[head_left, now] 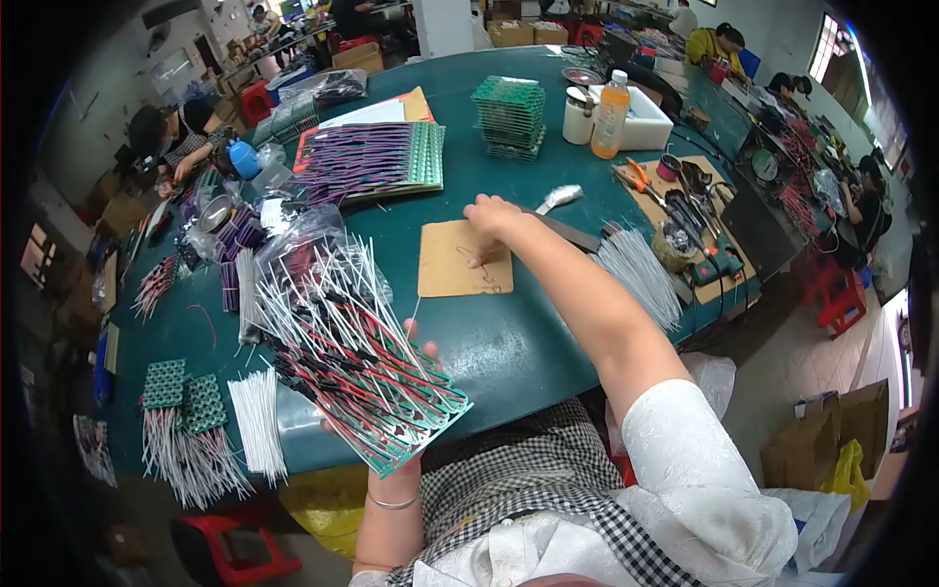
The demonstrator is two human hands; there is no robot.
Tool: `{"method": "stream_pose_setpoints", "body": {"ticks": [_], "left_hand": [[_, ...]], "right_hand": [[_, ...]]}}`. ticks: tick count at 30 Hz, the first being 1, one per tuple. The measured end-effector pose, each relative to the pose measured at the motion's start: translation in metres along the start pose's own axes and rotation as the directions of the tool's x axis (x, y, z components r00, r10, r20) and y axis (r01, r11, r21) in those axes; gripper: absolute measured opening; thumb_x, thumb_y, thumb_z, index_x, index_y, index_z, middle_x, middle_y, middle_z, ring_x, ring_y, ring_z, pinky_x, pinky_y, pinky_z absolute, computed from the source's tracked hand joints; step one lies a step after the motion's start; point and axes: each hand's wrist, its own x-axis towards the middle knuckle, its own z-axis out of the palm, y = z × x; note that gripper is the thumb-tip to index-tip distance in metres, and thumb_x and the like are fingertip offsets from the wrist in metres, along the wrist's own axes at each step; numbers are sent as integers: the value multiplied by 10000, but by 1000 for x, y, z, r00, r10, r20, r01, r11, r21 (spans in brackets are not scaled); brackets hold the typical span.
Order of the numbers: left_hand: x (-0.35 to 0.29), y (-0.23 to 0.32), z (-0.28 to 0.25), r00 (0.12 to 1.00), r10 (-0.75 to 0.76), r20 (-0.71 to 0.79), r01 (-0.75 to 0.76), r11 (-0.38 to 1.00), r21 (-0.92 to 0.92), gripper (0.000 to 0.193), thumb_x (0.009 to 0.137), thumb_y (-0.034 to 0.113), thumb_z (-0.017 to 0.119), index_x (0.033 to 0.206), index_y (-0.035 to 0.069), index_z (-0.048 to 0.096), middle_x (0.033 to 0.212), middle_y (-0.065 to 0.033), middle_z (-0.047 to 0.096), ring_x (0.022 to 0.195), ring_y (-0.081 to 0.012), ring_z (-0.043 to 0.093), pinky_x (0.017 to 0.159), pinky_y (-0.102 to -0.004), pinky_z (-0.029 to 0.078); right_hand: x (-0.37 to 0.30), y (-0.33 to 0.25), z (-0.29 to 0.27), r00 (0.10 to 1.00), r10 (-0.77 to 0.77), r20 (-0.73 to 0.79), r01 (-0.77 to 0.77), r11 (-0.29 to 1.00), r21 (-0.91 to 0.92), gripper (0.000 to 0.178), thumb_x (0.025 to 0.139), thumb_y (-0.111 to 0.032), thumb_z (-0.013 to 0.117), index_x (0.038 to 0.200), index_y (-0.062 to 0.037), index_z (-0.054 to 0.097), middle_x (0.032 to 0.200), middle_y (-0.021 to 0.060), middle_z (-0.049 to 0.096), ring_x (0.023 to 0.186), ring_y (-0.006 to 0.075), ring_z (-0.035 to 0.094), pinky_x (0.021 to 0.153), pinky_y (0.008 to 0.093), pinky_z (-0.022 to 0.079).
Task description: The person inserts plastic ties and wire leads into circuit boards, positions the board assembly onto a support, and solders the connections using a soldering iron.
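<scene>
My left hand (428, 349) holds a thick bundle of green circuit boards with red, black and white wires (372, 372), near the table's front edge. Fingertips show along the bundle's right side; the palm is hidden under it. My right arm reaches forward, and my right hand (494, 223) is on a brown cardboard piece (445, 264) lying on the table. One finger rests on its marked face, and the others bend over its far edge.
Loose white wires (257, 421) and wired boards (186, 401) lie at left. Behind are stacked green boards (509, 117), purple-wired boards (367, 157) and an orange drink bottle (610, 117). Grey wires (641, 274) and a tool board (734, 274) lie at right. Other people sit farther off.
</scene>
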Motion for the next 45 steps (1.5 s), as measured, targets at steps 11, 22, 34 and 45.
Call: {"method": "stream_pose_setpoints", "body": {"ticks": [11,22,34,45], "left_hand": [[7,4,-8,999,-32,19,32,999,9,1195,673,623,825,1582,178,189,1623,-201,149,1400,-488,312,1138,-625,327],[21,-16,-4,996,-54,75,49,996,71,1110,774,627,734,1586,141,153,1613,-186,208,1369,-466,396,1117,-565,396],[9,-27,-13,988,-148,-45,154,971,183,1218,655,719,774,1576,173,192,1558,-149,323,1398,-501,320,1118,-638,352],[-23,-31,-25,929,-245,-279,320,910,265,1161,632,629,831,1508,59,324,1507,-105,436,1355,-264,477,1122,-447,429]], "right_hand": [[-149,22,-32,829,2,-560,240,902,359,393,689,-200,841,995,-13,679,944,146,699,884,332,677,779,403,537],[-271,-26,92,596,442,-670,573,350,741,371,792,51,743,1148,21,643,1055,147,702,990,245,690,877,350,534],[-267,-34,104,754,390,-529,494,193,848,550,954,-38,560,1470,48,390,1467,253,462,1361,369,461,1122,393,350],[-268,-85,54,716,-357,-600,610,738,289,998,779,-698,639,1509,-64,392,1555,334,243,1428,536,244,1114,623,251]]}}
